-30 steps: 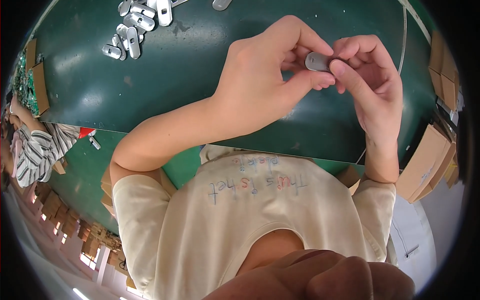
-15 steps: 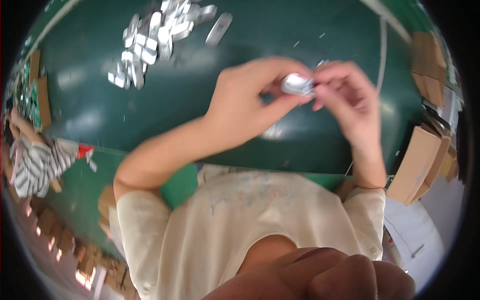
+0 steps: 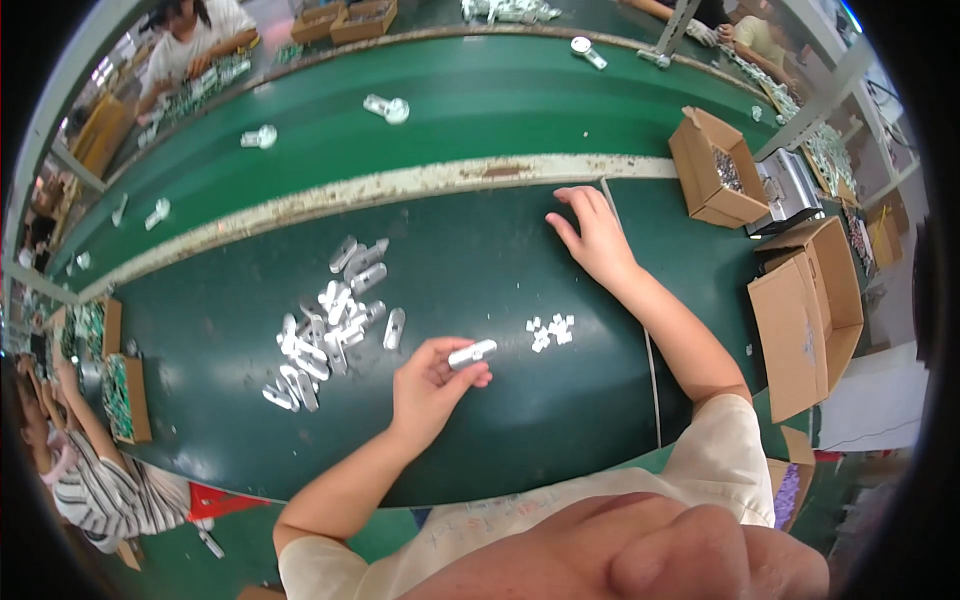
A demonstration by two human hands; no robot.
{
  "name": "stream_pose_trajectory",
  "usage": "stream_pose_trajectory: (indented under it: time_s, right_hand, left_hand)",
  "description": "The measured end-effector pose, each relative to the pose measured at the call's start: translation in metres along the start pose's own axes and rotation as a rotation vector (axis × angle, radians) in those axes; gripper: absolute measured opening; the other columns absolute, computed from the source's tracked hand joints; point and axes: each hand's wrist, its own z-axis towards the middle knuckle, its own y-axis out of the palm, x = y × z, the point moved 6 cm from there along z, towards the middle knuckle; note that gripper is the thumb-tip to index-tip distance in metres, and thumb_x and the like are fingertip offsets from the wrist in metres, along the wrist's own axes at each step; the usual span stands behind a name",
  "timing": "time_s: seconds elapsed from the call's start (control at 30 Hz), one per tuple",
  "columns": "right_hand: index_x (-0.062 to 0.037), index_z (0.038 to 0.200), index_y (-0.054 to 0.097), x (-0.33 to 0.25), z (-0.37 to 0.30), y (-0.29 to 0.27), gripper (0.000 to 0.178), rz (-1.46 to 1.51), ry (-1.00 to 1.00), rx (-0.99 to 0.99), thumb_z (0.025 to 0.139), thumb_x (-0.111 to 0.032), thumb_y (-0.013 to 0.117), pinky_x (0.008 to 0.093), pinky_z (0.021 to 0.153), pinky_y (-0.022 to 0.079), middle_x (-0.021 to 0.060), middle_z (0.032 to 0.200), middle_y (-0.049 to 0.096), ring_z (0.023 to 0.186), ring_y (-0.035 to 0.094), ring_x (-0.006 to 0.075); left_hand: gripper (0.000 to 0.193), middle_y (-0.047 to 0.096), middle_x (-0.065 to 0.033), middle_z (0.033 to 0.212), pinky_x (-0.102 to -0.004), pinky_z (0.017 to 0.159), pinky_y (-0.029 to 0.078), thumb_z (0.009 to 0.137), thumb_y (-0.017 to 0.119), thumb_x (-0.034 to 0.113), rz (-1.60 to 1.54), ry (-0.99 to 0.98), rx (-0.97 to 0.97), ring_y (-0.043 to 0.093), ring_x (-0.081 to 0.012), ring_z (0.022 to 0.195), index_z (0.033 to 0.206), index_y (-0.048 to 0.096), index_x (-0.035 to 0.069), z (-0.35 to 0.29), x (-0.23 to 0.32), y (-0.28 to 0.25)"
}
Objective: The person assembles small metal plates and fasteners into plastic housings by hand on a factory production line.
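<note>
At the centre of the frame, the left hand [image 3: 425, 393] pinches one silver metal piece [image 3: 472, 354] between thumb and fingers. The piece is elongated with rounded ends, tilted slightly up toward the right, with a small dark opening near its right half. The right hand [image 3: 597, 240], right of centre and higher up, has its fingers loosely spread, thumb apart, with nothing visible between them; whether it touches the worktop [image 3: 520, 440] cannot be told.

Left of centre lies a loose heap of similar silver pieces [image 3: 340, 300], some overlapping, with a single piece [image 3: 394, 328] just beside it, nearer the left hand. Between the two hands, right of the held piece, is a small scatter of white bits [image 3: 541, 336], too small to make out in detail.

As for progress, one piece is in hand and many lie loose in the heap, so much of the lot appears to remain. No separate group of finished silver pieces can be picked out, and whether the held one is complete cannot be judged. Across the upper part of the frame, pale round-headed parts [image 3: 388, 108] lie spaced apart on a green belt [image 3: 480, 80].
</note>
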Motion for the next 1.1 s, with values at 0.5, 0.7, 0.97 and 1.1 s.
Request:
stream_pose_trajectory:
  time_s: [0.5, 0.7, 0.97, 1.1]
  right_hand:
    - [-0.0089, 0.121, 0.043, 0.166, 0.101, 0.022, 0.058, -0.262, 0.310, 0.036, 0.072, -0.031, 0.067, 0.0459, 0.092, 0.038, 0.0230, 0.117, 0.044, 0.112, 0.039, 0.0395]
    - [-0.0469, 0.126, 0.044, 0.291, 0.201, 0.056, 0.056, -0.290, 0.806, -0.267, 0.074, -0.065, 0.054, 0.0575, 0.104, 0.014, 0.0128, 0.149, 0.008, 0.135, 0.000, 0.0424]
    - [-0.0279, 0.108, 0.064, 0.354, 0.235, 0.088, 0.046, -0.282, 0.741, -0.213, 0.080, -0.061, 0.049, 0.0601, 0.090, 0.033, 0.0154, 0.133, 0.041, 0.122, 0.040, 0.0318]
    - [-0.0050, 0.093, 0.058, 0.241, 0.236, 0.074, 0.024, -0.524, 0.061, 0.243, 0.084, -0.027, 0.054, 0.0440, 0.079, 0.045, 0.0175, 0.090, 0.057, 0.091, 0.054, 0.0350]
  left_hand:
    - [0.025, 0.062, -0.0154, 0.091, -0.0289, 0.072, 0.054, 0.082, 0.059, -0.005, 0.028, 0.037, 0.046, 0.064, -0.0195, 0.078, 0.106, 0.050, -0.005, 0.017, -0.003, -0.005]
    - [0.026, 0.063, -0.0159, 0.092, -0.0282, 0.072, 0.054, 0.083, 0.060, -0.003, 0.107, -0.021, 0.084, 0.065, -0.0202, 0.080, 0.107, 0.050, -0.005, 0.013, -0.002, -0.012]
    - [0.028, 0.064, -0.0150, 0.093, -0.0276, 0.074, 0.054, 0.082, 0.060, -0.005, 0.104, -0.007, -0.007, 0.065, -0.0183, 0.082, 0.109, 0.050, -0.003, 0.014, -0.008, -0.012]
    - [0.027, 0.064, -0.0149, 0.090, -0.0279, 0.073, 0.054, 0.082, 0.060, -0.006, 0.129, -0.032, 0.039, 0.065, -0.0177, 0.080, 0.107, 0.050, -0.004, 0.012, -0.005, -0.009]
